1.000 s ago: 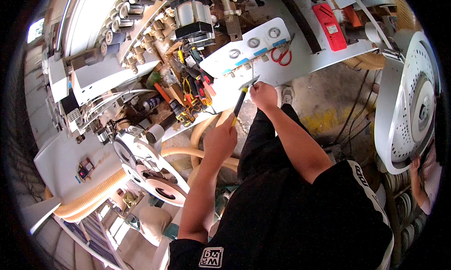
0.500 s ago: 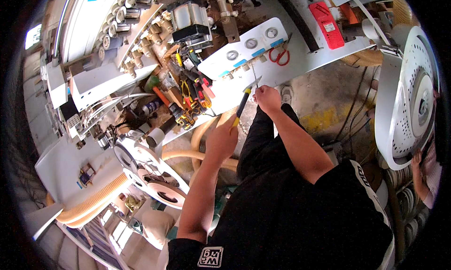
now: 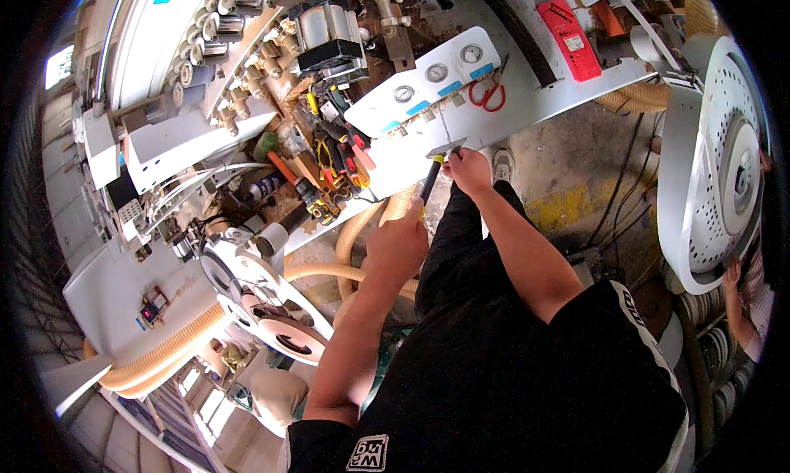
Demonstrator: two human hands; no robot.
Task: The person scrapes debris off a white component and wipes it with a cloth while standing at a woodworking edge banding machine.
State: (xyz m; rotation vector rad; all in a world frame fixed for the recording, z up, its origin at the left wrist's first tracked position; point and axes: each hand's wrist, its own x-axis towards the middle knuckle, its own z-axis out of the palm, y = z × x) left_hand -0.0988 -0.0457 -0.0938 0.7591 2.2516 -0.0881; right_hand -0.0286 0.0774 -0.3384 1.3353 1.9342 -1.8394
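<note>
Gripping a black-handled tool (image 3: pixel 432 177) on the near side of the white gauge panel (image 3: pixel 420 83), the left hand (image 3: pixel 398 247) wraps its fingers tight! Right hand (image 3: pixel 471 173), closer to that panel, beside the tool's head, fingers curled; their grip, I cannot tell.

- Gauge panel (image 3: pixel 420 82) on the table (image 3: pixel 531 111), slanting along the middle of its near edge
- Scissors (image 3: pixel 487 95) before the panel's right end
- Tool heap (image 3: pixel 329 154) left of the panel, by the near edge
- Boxed unit (image 3: pixel 325 30) behind the heap
- Flat case (image 3: pixel 570 45) toward the table's right end
- Wheel (image 3: pixel 714 173) beyond that end
- Hand tool (image 3: pixel 431 179) in the left hand (image 3: pixel 398 244), its head by the near edge, the right hand (image 3: pixel 470 173) just right of it
</note>
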